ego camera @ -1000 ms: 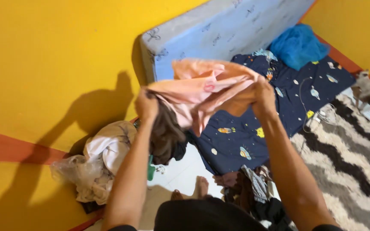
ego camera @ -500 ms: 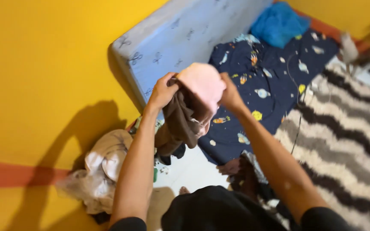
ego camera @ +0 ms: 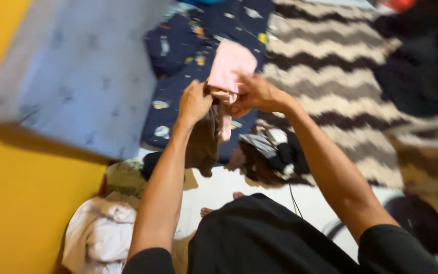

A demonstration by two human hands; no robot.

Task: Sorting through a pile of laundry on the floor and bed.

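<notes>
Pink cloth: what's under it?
A brown garment hangs below the pink cloth, gripped by the left hand. The right hand pinches the pink. Their join is hidden.

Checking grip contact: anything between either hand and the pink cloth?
Nothing visible. The left hand and right hand both pinch the pink cloth directly, held up over the navy sheet. A brown garment hangs bunched under the left hand.

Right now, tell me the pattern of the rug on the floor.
The rug has dark brown and cream zigzag stripes, seen in the head view.
</notes>
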